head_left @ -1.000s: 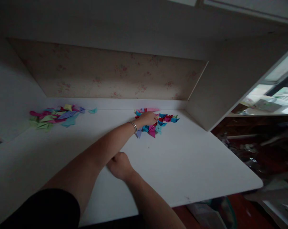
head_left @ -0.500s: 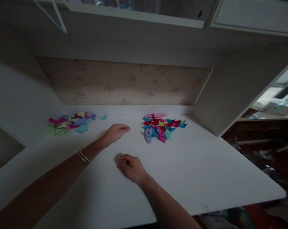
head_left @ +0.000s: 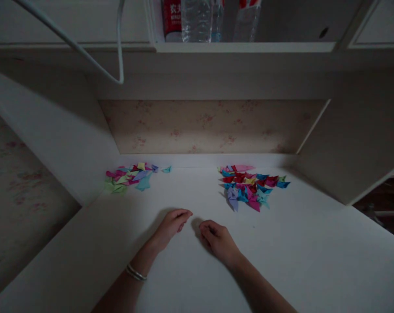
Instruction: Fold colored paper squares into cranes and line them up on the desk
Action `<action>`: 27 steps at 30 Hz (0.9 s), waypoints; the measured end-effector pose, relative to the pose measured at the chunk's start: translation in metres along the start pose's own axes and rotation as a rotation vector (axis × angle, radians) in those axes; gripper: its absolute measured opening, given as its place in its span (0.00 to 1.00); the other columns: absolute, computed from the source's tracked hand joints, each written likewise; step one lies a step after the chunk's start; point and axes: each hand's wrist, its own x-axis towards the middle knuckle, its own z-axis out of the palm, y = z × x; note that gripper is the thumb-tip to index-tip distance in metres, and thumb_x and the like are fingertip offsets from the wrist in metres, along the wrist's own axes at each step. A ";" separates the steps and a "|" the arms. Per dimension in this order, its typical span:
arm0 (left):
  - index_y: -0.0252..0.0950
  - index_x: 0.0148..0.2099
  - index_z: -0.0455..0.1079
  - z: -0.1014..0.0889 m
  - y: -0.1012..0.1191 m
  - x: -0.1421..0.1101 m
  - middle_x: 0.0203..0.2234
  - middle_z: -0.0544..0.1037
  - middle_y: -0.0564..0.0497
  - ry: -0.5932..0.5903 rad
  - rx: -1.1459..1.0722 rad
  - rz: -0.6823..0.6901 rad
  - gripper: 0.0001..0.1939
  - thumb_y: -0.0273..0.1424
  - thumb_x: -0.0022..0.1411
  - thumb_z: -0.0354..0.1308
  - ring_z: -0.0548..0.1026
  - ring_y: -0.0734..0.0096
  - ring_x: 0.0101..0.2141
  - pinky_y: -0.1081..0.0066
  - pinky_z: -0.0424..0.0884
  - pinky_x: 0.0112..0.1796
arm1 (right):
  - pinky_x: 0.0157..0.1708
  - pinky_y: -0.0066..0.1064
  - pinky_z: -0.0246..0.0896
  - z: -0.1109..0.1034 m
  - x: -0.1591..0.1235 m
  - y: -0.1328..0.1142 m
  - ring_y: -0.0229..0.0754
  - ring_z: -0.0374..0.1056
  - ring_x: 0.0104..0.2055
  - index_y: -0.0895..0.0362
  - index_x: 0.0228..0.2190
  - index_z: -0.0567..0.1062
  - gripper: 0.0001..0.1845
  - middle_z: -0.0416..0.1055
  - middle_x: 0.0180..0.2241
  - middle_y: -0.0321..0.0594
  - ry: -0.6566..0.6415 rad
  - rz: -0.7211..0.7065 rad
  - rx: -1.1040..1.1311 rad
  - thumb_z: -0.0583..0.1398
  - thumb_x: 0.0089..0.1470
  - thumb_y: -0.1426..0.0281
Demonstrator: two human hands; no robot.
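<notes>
My left hand [head_left: 173, 225], with two bangles at the wrist, hovers low over the white desk [head_left: 190, 278]. Its fingers are closed together and nothing shows in them. Just to its right, my right hand [head_left: 216, 239] rests loosely curled into a fist near the desktop, apart from the left; no object shows in it. Beyond the hands to the right lie rows of folded origami pieces [head_left: 245, 188] in red, blue, pink and purple. At the back left is a loose pile of coloured folded papers [head_left: 130, 177]. A small turquoise piece [head_left: 166, 169] lies beside that pile.
A floral back panel [head_left: 210, 128] and side walls enclose the desk. Overhead, a shelf holds clear plastic bottles [head_left: 197, 21] and a red package [head_left: 172, 19]. A white bent rod or cable [head_left: 86, 56] hangs at the upper left.
My left hand has drawn back toward me and now sits close to my right hand. The camera view has shifted left and upward, showing more of the shelf. The papers lie as before.
</notes>
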 end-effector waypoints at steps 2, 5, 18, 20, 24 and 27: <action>0.33 0.33 0.71 -0.001 -0.002 0.003 0.15 0.57 0.60 0.044 -0.030 -0.015 0.18 0.45 0.54 0.58 0.53 0.78 0.18 0.75 0.49 0.20 | 0.20 0.25 0.47 0.001 -0.001 0.000 0.34 0.55 0.21 0.55 0.28 0.72 0.16 0.63 0.20 0.32 0.001 0.020 0.011 0.54 0.57 0.57; 0.33 0.32 0.72 0.001 -0.004 0.006 0.15 0.56 0.60 0.091 -0.040 -0.058 0.18 0.45 0.54 0.58 0.53 0.78 0.18 0.75 0.48 0.20 | 0.20 0.26 0.46 0.004 0.002 0.002 0.34 0.55 0.20 0.55 0.30 0.72 0.18 0.64 0.21 0.33 0.000 0.056 0.068 0.54 0.56 0.54; 0.34 0.27 0.73 -0.010 -0.009 0.016 0.16 0.60 0.58 0.021 -0.084 -0.099 0.13 0.39 0.54 0.58 0.57 0.76 0.21 0.74 0.52 0.25 | 0.21 0.26 0.59 0.044 0.162 -0.024 0.35 0.66 0.22 0.57 0.38 0.71 0.15 0.71 0.27 0.36 -0.062 -0.009 -0.181 0.52 0.56 0.62; 0.34 0.28 0.74 -0.012 -0.016 0.020 0.18 0.64 0.56 0.017 -0.073 -0.082 0.12 0.38 0.53 0.58 0.60 0.75 0.23 0.74 0.55 0.27 | 0.25 0.27 0.62 0.054 0.210 -0.034 0.38 0.69 0.26 0.57 0.42 0.71 0.16 0.73 0.31 0.39 -0.068 -0.079 -0.477 0.49 0.58 0.65; 0.34 0.29 0.76 -0.017 -0.022 0.023 0.23 0.72 0.53 -0.042 -0.026 -0.063 0.12 0.37 0.54 0.58 0.67 0.71 0.27 0.73 0.59 0.30 | 0.40 0.32 0.64 0.070 0.293 -0.048 0.44 0.70 0.43 0.59 0.51 0.68 0.20 0.66 0.52 0.50 -0.063 -0.158 -0.708 0.51 0.57 0.74; 0.34 0.32 0.77 -0.020 -0.021 0.023 0.26 0.76 0.50 -0.089 -0.030 -0.107 0.11 0.36 0.53 0.58 0.70 0.69 0.28 0.72 0.61 0.31 | 0.45 0.35 0.61 0.077 0.329 -0.050 0.47 0.67 0.49 0.57 0.56 0.63 0.27 0.56 0.60 0.50 -0.109 -0.197 -0.903 0.52 0.54 0.79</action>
